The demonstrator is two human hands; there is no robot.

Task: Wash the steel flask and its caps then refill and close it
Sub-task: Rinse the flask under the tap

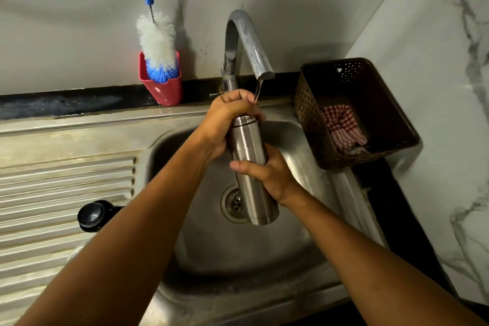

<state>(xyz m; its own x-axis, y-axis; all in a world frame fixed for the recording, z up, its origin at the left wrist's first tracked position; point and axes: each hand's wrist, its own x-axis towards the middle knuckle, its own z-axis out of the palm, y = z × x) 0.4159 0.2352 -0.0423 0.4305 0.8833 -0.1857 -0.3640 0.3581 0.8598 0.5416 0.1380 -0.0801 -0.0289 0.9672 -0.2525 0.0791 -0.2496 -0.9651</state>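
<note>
The steel flask (pixel 251 167) is held upright over the sink basin (pixel 238 251), its threaded neck just below the tap spout (pixel 254 50). A thin stream of water runs from the spout onto my left hand (pixel 227 119), which covers the flask's mouth and grips its top. My right hand (pixel 270 174) is wrapped around the flask's middle from the right. A black cap (pixel 92 216) lies on the ribbed drainboard (pixel 60 193) to the left, partly hidden behind my left forearm.
A blue-and-white bottle brush (pixel 157 45) stands in a red cup (pixel 164 87) against the back wall. A brown perforated basket (pixel 354 111) with a red checked cloth (pixel 342 124) sits right of the tap. A marble wall closes off the right side.
</note>
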